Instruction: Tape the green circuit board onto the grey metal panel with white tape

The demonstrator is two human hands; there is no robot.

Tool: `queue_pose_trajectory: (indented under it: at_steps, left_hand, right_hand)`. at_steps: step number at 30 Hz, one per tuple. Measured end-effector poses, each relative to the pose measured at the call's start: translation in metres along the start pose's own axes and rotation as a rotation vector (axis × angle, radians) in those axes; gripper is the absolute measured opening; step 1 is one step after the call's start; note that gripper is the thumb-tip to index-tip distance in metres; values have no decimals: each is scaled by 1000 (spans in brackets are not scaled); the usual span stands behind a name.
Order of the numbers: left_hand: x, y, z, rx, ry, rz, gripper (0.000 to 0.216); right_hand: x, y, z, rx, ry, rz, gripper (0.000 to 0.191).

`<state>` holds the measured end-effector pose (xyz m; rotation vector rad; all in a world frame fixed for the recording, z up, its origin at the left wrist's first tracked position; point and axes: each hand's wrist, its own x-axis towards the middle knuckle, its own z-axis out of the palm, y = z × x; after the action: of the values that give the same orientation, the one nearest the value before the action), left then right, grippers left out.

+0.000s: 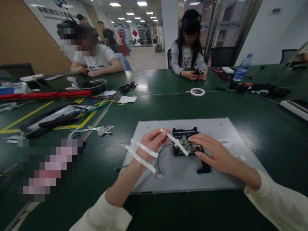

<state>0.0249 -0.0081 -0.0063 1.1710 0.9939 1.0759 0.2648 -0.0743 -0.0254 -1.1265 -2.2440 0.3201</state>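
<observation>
A grey metal panel [216,128] lies flat on the green table in front of me. On it sits a black bracket with a small green circuit board [189,147]. My left hand [150,144] pinches one end of a white tape strip [175,142] that reaches across the board. Two more white strips [141,153] stick to the back of that hand and wrist. My right hand [213,152] rests flat on the board, fingers stretched, touching the strip's other end. A grey cable [159,160] loops on the panel below my left hand.
A tape roll [197,91] lies mid-table. Two seated people work across the table, one at the far left [96,61], one at the centre [189,57]. Cables and a red bar [48,95] clutter the left. A water bottle [243,68] stands at the right.
</observation>
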Motion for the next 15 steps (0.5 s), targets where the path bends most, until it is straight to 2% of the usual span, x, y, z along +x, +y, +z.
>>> queue_pose_trajectory:
  at_steps: [4,10,13,15]
  left_hand:
    - [-9,-2,11,10,-75,-8,23]
    - [-8,-11,6,31,-183,13,17]
    - [-7,-11,4,29,-183,5,15]
    - [-6,-8,3,35,-174,-11,16]
  right_hand:
    - [-5,-18,10,64,91,-4,52]
    - [-8,-18,19,31,257,52,25]
    - [-8,-13,17,4,304,82,25]
    - [-8,-10,16,-6,283,74,25]
